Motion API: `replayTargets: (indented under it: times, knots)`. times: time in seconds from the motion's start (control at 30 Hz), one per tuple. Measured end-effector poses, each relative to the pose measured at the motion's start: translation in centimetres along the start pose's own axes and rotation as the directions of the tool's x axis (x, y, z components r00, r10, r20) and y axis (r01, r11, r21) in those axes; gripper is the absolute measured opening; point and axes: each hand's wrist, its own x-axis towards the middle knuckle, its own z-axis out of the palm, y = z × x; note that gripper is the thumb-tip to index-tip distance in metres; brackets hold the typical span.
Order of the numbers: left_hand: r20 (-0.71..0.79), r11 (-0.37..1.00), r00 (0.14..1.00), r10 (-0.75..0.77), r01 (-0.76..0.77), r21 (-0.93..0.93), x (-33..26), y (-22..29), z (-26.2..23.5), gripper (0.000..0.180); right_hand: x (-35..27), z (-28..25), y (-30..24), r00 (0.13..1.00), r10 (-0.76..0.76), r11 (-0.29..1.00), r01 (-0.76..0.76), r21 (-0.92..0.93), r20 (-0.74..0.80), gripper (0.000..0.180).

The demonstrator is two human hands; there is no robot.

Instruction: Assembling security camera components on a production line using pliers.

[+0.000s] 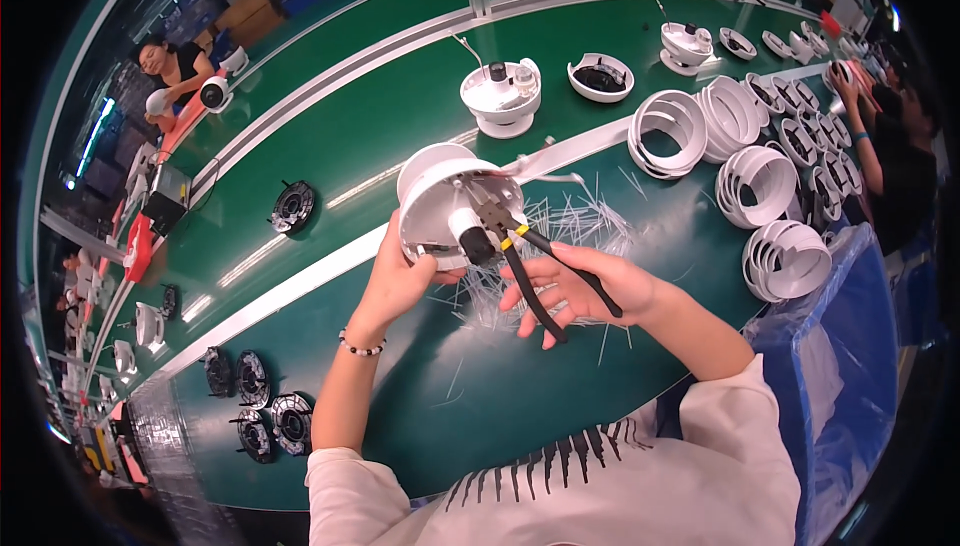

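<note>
My left hand (pixel 393 281) is closed around the rim of a white dome-shaped camera housing (pixel 428 201), tilted so that its hollow inside faces me. Inside it sits a white cylinder with a black end (pixel 476 243). Diagonal cutters (pixel 496 216) with black and yellow handles are in my right hand (pixel 600 286), their handles spread apart and their jaws inside the housing. What lies between the jaws is too small to make out. Beneath both hands, thin white plastic strips (pixel 595 231), resembling cable tie offcuts, are scattered over the green table (pixel 420 436).
Beyond a metal rail, a white camera unit (pixel 500 101) and an open white shell (pixel 601 78) stand on a green surface. White rings (pixel 668 136) are stacked at right, above a blue bin (pixel 850 356). Black round parts (pixel 292 421) lie at left. Other people work nearby.
</note>
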Motion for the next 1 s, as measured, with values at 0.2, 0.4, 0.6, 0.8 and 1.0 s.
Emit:
replayTargets:
  times: [0.2, 0.4, 0.6, 0.8, 1.0]
  knots:
    - [-0.007, 0.983, 0.988, 0.156, -0.155, 0.098, -0.8, -0.2, 1.0, 0.065, -0.5, 0.5, -0.3, 0.998, -0.024, 0.998, 0.021, -0.056, -0.062, 0.052]
    - [0.016, 0.993, 0.995, 0.094, -0.095, 0.072, -0.6, -0.1, 2.0, 0.061, -1.7, 0.2, -0.2, 0.978, -0.092, 0.988, 0.066, -0.138, -0.186, 0.046]
    - [-0.001, 0.993, 1.0, 0.007, -0.007, -0.12, 1.1, -2.2, 1.9, 0.056, -4.1, -1.4, 2.7, 0.988, -0.126, 0.99, 0.119, -0.072, -0.089, 0.047]
    - [-0.235, 0.51, 0.512, 0.826, -0.504, 0.697, 5.1, -3.5, 1.0, 0.067, -8.2, -1.1, 7.9, 0.989, -0.145, 0.989, 0.146, 0.032, -0.019, 0.072]
    - [-0.258, 0.617, 0.589, 0.766, -0.557, 0.556, 6.3, -0.5, 3.0, 0.05, -8.7, -0.4, 10.9, 0.962, -0.23, 0.946, 0.185, 0.265, 0.15, 0.062]
